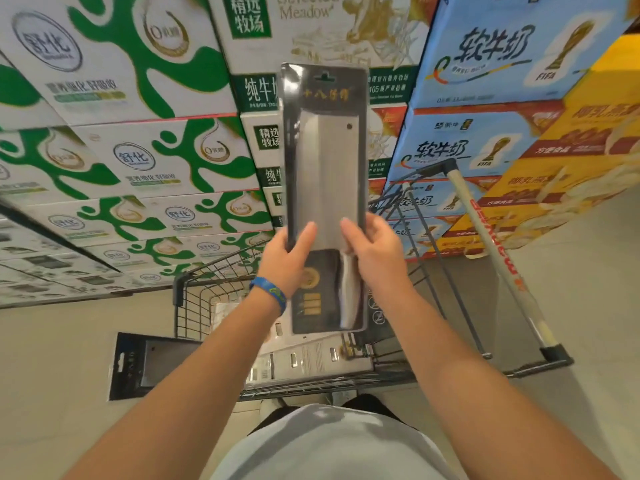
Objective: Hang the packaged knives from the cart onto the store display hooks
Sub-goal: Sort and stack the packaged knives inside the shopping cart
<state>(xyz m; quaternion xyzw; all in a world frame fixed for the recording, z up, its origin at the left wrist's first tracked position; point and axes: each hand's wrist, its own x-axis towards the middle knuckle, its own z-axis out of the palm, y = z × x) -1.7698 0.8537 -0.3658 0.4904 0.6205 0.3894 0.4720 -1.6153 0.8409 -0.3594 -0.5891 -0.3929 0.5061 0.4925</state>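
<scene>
Left hand and right hand are both gripping a black knife pack above the cart; boxes behind are showing "Selected Meadow" and "FIFA".

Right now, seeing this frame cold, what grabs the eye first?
A long black blister pack holding a steel cleaver, held upright at centre, the left hand and right hand gripping its sides. Behind it rise stacked green-and-white milk cartons on the left and blue cartons on the right; below sits the dark wire cart.
</scene>
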